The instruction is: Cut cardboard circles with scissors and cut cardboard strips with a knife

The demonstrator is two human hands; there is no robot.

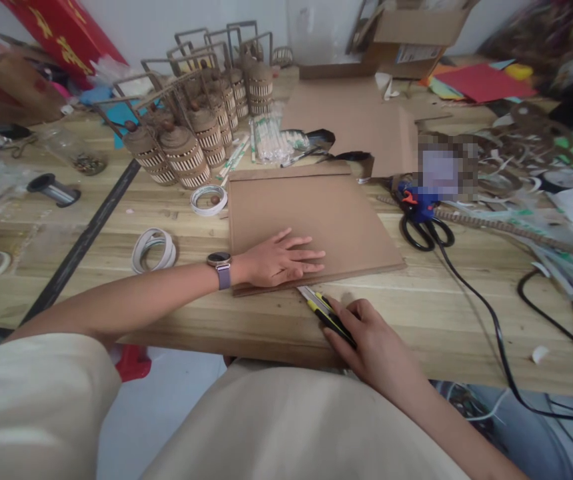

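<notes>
A flat brown cardboard piece [306, 213] lies on the wooden table [191, 307] in front of me. My left hand [284, 260] rests flat on its near part, fingers spread, with a watch on the wrist. Just right of it and nearer to me, my right hand [361, 333] is wrapped round a yellow and black utility knife [327, 312]. The knife's blade points up and left, its tip at the cardboard's near edge. Whether the tip touches the cardboard I cannot tell.
Several woven lanterns [184, 157] stand at the back left. White tape rolls [152, 251] sit left of the cardboard. To the right are black-handled scissors [426, 230], a blue tool [421, 203] and a black cable [486, 303]. Behind lies more cardboard [351, 113].
</notes>
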